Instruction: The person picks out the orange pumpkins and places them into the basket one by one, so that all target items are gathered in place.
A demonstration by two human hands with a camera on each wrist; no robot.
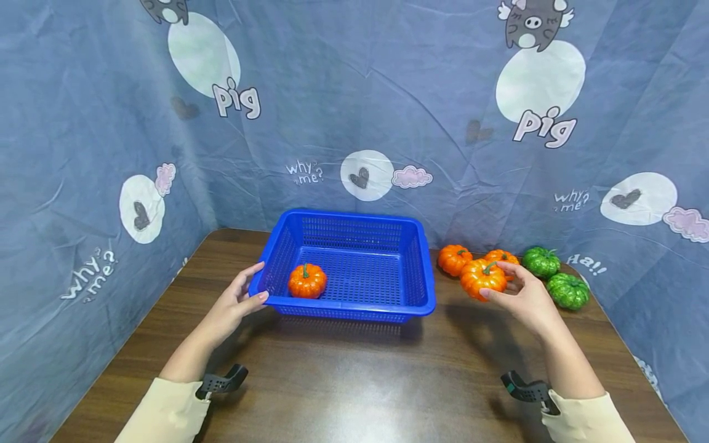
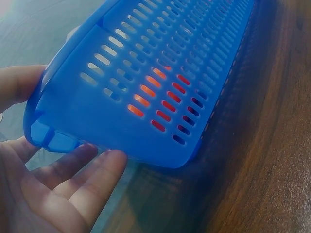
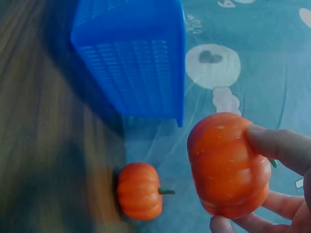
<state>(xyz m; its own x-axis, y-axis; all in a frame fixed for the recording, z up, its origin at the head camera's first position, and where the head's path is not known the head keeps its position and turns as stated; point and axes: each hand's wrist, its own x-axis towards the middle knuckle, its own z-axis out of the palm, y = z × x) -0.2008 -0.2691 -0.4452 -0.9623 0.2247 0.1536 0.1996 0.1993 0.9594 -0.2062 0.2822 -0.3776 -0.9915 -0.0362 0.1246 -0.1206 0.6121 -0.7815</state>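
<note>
My left hand (image 1: 234,307) grips the left rim of a blue plastic basket (image 1: 354,306) near its front corner. In the left wrist view, thumb and fingers (image 2: 104,179) lie on either side of that rim. One small orange pumpkin (image 1: 307,282) with a green stem sits inside, at the basket's front left. To the right of the basket, my right hand (image 1: 528,301) holds another orange pumpkin (image 1: 480,280) above the table, pinched between thumb and fingers. In the right wrist view the held pumpkin (image 3: 228,165) shows its side, its stem mostly hidden by the thumb.
Behind the held pumpkin, an orange pumpkin (image 1: 454,260) and a partly covered one (image 1: 501,255) rest on the brown wooden table (image 1: 354,375). Two green pumpkins (image 1: 541,263) (image 1: 568,291) lie farther right. A blue printed cloth (image 1: 310,80) hangs along the back and sides.
</note>
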